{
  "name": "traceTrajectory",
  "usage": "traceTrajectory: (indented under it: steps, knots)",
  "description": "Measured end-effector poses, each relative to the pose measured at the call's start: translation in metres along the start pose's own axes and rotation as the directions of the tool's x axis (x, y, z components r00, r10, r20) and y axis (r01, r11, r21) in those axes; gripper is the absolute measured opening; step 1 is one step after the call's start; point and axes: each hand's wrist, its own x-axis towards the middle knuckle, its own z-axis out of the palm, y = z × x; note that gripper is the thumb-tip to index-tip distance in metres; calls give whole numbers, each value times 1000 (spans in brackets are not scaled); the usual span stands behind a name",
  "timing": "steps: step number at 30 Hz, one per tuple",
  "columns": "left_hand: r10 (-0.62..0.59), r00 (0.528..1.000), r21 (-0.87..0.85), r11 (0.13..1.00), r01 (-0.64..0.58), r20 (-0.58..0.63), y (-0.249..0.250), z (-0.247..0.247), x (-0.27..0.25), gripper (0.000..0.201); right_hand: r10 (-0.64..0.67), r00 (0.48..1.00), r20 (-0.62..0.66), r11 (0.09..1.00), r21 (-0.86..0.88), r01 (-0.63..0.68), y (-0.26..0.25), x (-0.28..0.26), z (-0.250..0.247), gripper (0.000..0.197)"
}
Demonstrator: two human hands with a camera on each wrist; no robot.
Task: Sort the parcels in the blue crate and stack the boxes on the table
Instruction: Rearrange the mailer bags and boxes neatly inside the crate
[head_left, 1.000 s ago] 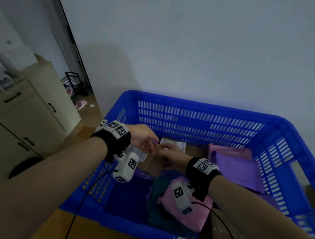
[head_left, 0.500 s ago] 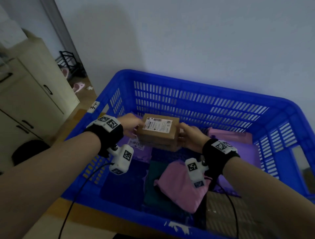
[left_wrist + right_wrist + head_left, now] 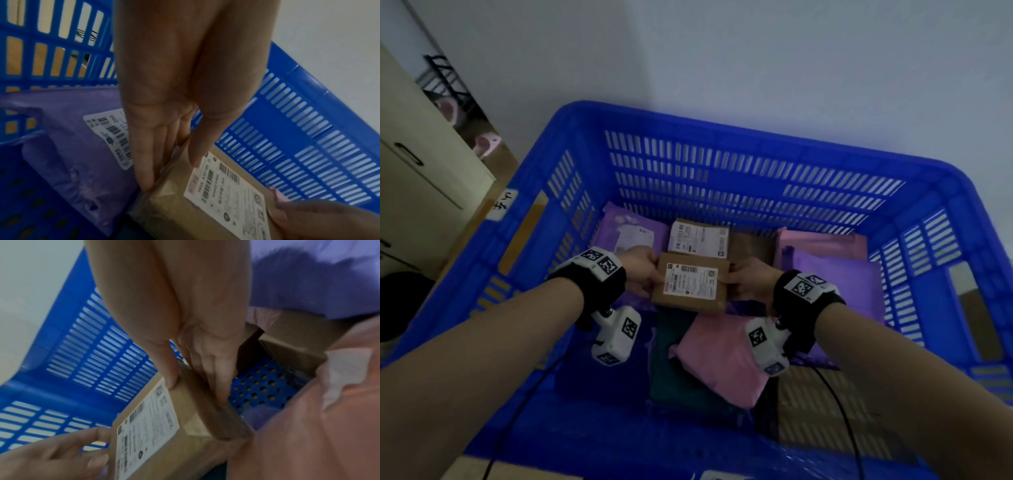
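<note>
A brown cardboard box (image 3: pixel 690 286) with a white shipping label hangs above the parcels inside the blue crate (image 3: pixel 722 123). My left hand (image 3: pixel 642 274) pinches its left end and my right hand (image 3: pixel 751 282) pinches its right end. In the left wrist view the left hand (image 3: pixel 170 173) has its thumb on the box (image 3: pixel 216 203) top and its fingers down the side. The right wrist view shows the right hand (image 3: pixel 195 389) with the same hold on the box (image 3: pixel 164 434). A second labelled box (image 3: pixel 698 238) lies in the crate just behind.
Soft mailers fill the crate floor: purple (image 3: pixel 633 233) at back left, purple (image 3: pixel 842 284) and pink (image 3: pixel 822 243) at right, pink (image 3: pixel 722 363) and dark green (image 3: pixel 674 370) in front. A cream cabinet (image 3: pixel 421 154) stands left. A wall is close behind the crate.
Both hands took hold of the box down in the crate, lifted it and now hold it slightly nearer me. The second box behind it has come into sight.
</note>
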Motion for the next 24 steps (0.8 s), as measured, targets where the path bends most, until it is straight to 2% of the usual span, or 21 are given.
traceTrajectory:
  steps: [2,4,7,9,16,20,24]
  knots:
    - [-2,1000,7,1000,2,0,-3,1,8,25,8,1000,5,997,-72,-7,-4,2,2,29]
    - [7,999,14,1000,-6,-31,-5,2,15,19,18,1000,26,995,-102,-15,-7,5,1,38]
    - [24,997,-28,999,-26,-77,-7,-1,26,21,1,1000,-1,993,-122,-1,-7,13,-1,37]
    - [26,995,-22,999,-28,-96,-7,-1,30,22,-3,1000,-13,981,-196,0,-5,18,-1,38]
    - [38,999,89,995,-37,-18,-12,11,51,11,161,984,-73,931,-319,-176,-2,32,5,36]
    - [0,1000,35,999,0,11,-18,11,61,21,138,979,-151,917,-355,-184,-4,40,8,35]
    - [44,999,123,991,-45,7,-23,11,69,35,151,974,-171,900,-384,-207,-1,49,8,26]
